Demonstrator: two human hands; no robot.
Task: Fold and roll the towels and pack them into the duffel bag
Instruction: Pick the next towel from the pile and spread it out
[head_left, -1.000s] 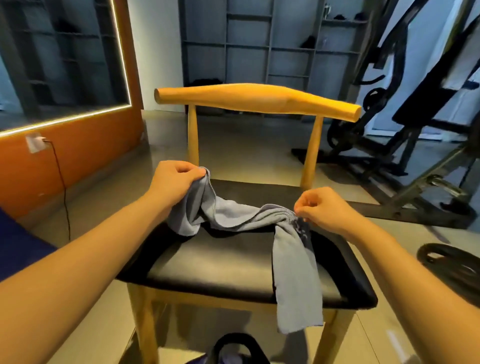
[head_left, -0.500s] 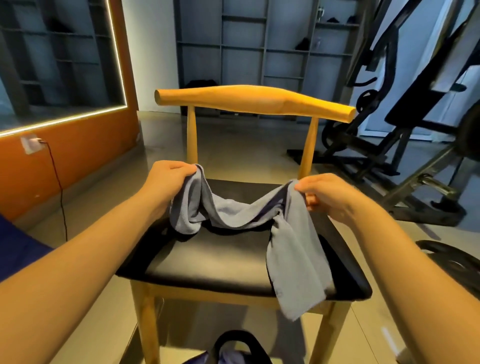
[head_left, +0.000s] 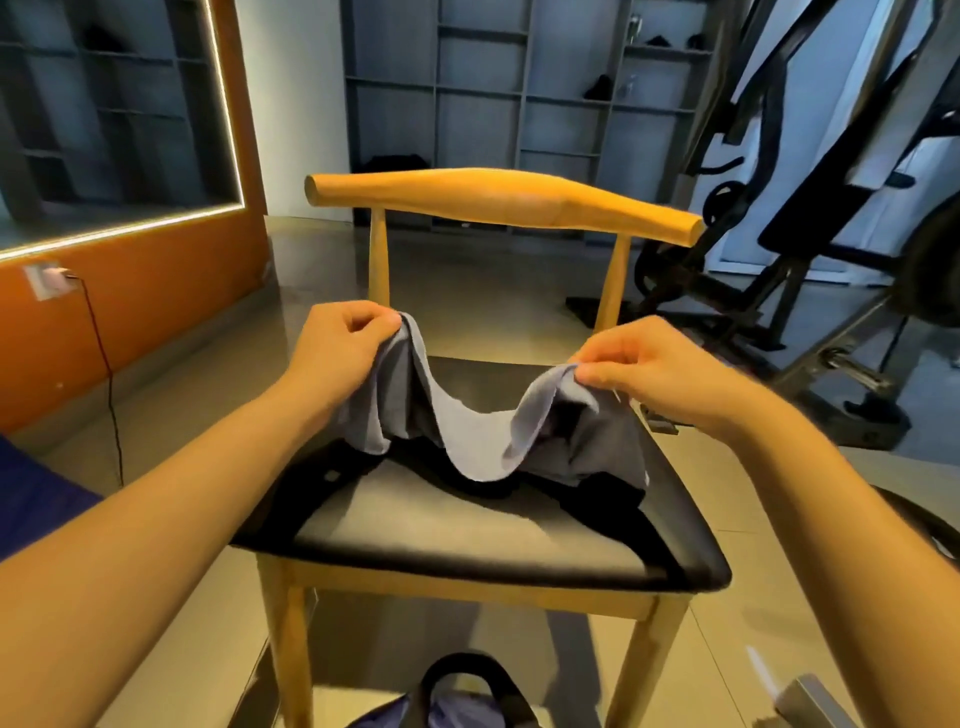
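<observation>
Over chair seat (head_left: 467, 540) | both hands' fingers (head_left: 384, 325) pinch towel (head_left: 478, 441) corners

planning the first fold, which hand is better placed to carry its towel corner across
Left, probably: the left hand pinches its towel corner higher off the seat; under the right hand it lies bunched.

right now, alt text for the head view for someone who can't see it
The left hand and right hand each pinch an end of a grey towel that sags between them over the black seat of a wooden chair. A bag with a black handle shows at the bottom edge; gym machines stand behind.
</observation>
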